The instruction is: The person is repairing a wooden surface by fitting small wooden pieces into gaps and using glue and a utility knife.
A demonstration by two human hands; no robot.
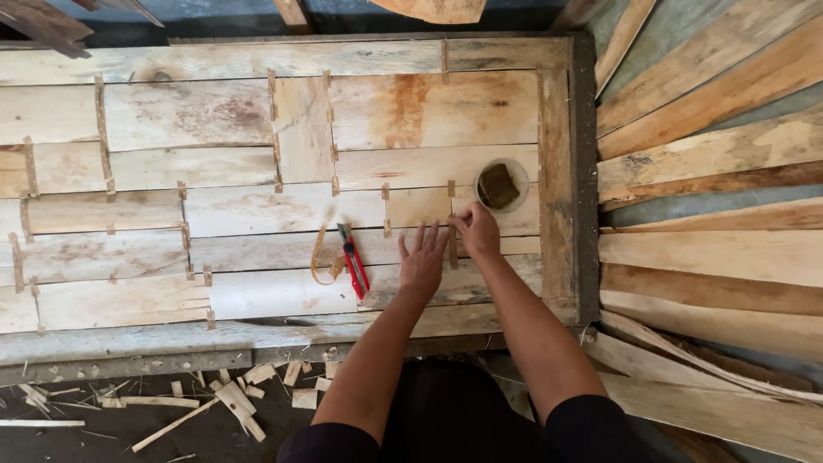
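The surface point(257, 330) is pale wood, matt and rough-sawn, with brown stains. The veneer sheets point(411, 111) on it are thin, dry wood with visible grain, joined by strips of brown paper tape point(103, 129). The cutter point(353, 261) has glossy red plastic handles. The small round bowl point(501, 184) looks like clear, cloudy plastic. Matt splintered wood scraps point(240, 399) lie on the near floor.

This was a woodworking shop, a rough veneer-patching bench by the look of it: thin pale veneer sheets point(257, 171) lay taped edge to edge on a worn plank table point(583, 171), loose wood strips point(711, 111) were stacked alongside, and offcuts and chips point(231, 399) littered the dark floor below
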